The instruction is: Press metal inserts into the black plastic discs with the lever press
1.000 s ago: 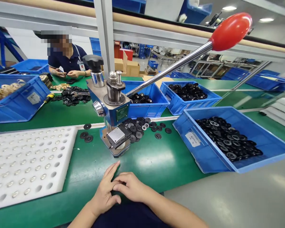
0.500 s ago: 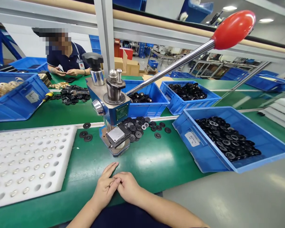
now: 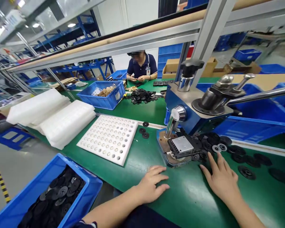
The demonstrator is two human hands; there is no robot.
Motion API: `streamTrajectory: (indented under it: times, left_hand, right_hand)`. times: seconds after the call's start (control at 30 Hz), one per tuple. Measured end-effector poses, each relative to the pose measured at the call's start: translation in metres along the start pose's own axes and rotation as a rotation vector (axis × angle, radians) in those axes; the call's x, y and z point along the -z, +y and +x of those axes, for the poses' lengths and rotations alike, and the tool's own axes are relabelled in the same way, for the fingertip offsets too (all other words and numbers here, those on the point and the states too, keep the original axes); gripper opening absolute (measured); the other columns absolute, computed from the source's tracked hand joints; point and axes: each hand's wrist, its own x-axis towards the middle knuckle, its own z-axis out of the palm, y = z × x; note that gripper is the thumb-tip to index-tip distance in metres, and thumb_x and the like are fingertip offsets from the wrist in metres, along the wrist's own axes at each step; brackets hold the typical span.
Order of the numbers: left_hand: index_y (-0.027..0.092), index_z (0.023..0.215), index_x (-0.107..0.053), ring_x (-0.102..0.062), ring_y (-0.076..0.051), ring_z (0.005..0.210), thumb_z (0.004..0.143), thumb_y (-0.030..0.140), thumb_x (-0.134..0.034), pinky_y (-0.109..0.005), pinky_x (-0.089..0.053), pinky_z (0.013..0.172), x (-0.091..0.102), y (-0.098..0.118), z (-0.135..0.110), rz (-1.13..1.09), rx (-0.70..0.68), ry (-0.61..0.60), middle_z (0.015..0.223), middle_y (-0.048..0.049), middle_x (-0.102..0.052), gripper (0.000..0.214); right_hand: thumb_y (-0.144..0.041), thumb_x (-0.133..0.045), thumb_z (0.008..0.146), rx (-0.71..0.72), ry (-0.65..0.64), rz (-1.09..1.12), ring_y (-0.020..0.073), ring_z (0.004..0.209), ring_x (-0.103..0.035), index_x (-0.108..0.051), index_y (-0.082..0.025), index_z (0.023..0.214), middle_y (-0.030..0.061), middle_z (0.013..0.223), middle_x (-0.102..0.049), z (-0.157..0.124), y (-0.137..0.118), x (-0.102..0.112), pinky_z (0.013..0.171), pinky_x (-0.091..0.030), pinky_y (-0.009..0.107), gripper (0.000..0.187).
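Observation:
My left hand (image 3: 154, 185) rests low over the green table (image 3: 142, 155) with its fingers apart and nothing in them. To the right, my right hand (image 3: 219, 179) reaches out with spread fingers toward a pile of black discs (image 3: 207, 141); whether the fingertips touch any cannot be made out. Two discs with light metal centres (image 3: 218, 148) lie just beyond those fingertips. Between and beyond my hands stands a blue hand press (image 3: 190, 104), a metal block (image 3: 182, 144) on its base. Left of the press is a white foam tray (image 3: 130, 148) holding rows of small round metal parts.
Blue bins stand behind the press, and a blue bin of black discs (image 3: 61, 191) is at the lower left. White foam sheets (image 3: 66, 122) lie left of the tray. Across the table sits a co-worker (image 3: 142, 66) by a heap of black parts (image 3: 142, 96). The press lever (image 3: 263, 96) extends right.
My hands were together in front of the press; now they are apart, the right one stretched toward the discs. The view has swung left, bringing in the foam sheets and lower-left bin.

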Motion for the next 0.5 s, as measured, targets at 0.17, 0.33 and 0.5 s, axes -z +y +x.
streamTrajectory:
  times: [0.17,0.33,0.5]
  left_hand:
    - [0.025,0.121,-0.066,-0.051,-0.032,0.134,0.094,0.034,-0.057,-0.060,-0.043,0.110,0.077,-0.051,0.000,0.316,0.183,0.308,0.139,-0.0148,-0.059,0.030]
    - [0.019,0.115,-0.064,-0.050,-0.036,0.133,0.092,0.034,-0.057,-0.061,-0.041,0.109,0.144,-0.097,-0.012,0.615,0.387,0.577,0.135,-0.0186,-0.058,0.028]
    - [0.018,0.099,-0.063,-0.054,-0.036,0.128,0.090,0.033,-0.054,-0.057,-0.045,0.105,0.147,-0.124,-0.045,0.691,0.438,0.501,0.123,-0.0182,-0.063,0.019]
  right_hand:
    - [-0.061,-0.030,0.094,0.132,0.021,0.021,0.0383,0.140,-0.039,-0.049,-0.019,0.145,0.0169,0.153,-0.041,0.001,-0.004,-0.011,0.102,-0.042,0.057,0.070]
    - [-0.059,-0.033,0.093,0.075,0.115,0.058,0.0364,0.133,-0.047,-0.059,-0.018,0.135,0.0150,0.144,-0.052,-0.002,0.004,-0.021,0.098,-0.047,0.054,0.065]
    - [-0.051,-0.037,0.095,0.081,0.167,0.111,0.0325,0.129,-0.052,-0.064,-0.017,0.126,0.0112,0.136,-0.061,-0.008,0.017,-0.034,0.096,-0.048,0.050,0.053]
